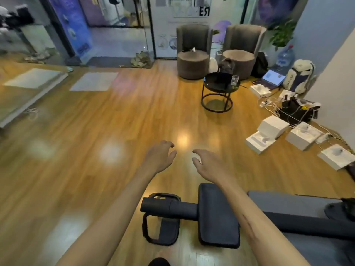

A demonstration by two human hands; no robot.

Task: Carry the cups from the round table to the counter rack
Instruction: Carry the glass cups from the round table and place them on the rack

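With both hands empty — left hand (160, 156) and right hand (208, 165) out front, fingers spread — approach step: cross floor to round table (213, 87), grasp glass cup (234, 80) at its right edge — no rack visible.

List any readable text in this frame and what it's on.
"ER", with the R mirrored: large black letters on the white wall poster behind the armchairs.
Smaller print on that poster: too blurred to read.
Blue banner, laptop screen, white bag: markings unreadable.
Nothing else legible.
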